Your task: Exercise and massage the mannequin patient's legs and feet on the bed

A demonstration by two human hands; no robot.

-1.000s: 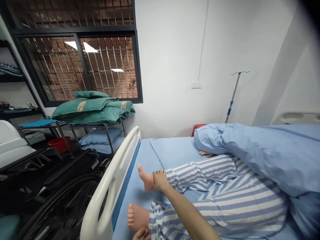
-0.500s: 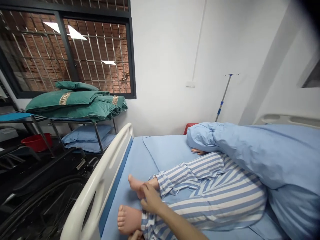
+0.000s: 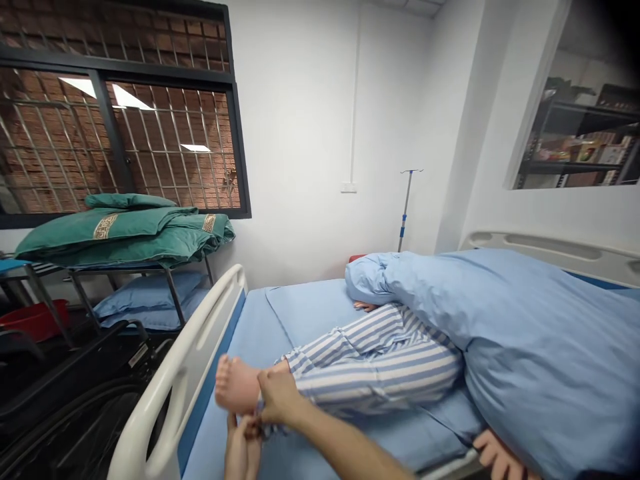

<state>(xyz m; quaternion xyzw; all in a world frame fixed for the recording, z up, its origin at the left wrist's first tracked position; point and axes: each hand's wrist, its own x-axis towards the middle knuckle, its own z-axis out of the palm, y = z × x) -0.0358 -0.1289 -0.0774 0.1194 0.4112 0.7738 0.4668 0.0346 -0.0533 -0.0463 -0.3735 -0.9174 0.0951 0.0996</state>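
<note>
A manikin in blue-and-white striped trousers point(image 3: 380, 373) lies on the bed with its legs bent. Its near foot point(image 3: 239, 385) is raised and hides the far foot. My right hand point(image 3: 283, 399) grips that leg at the ankle and trouser cuff, thumb and fingers around it. Just below, my left hand point(image 3: 243, 443) has curled fingers pressed under the same ankle, by the cuff; part of its hold is hidden. The blue quilt point(image 3: 505, 313) covers the upper body. From under it, at lower right, a manikin hand point(image 3: 500, 455) sticks out.
The white footboard point(image 3: 170, 373) stands close left of the foot. Beyond it is a black wheelchair point(image 3: 95, 393). Green folded bedding point(image 3: 130, 233) lies on a rack under the barred window. An IV pole point(image 3: 404, 213) stands behind the bed, and the headboard point(image 3: 540, 247) is at right.
The near leg has been lifted and brought over the far one. My right hand has left the far ankle for the near one; my left hand shows more. The view has turned right and upward.
</note>
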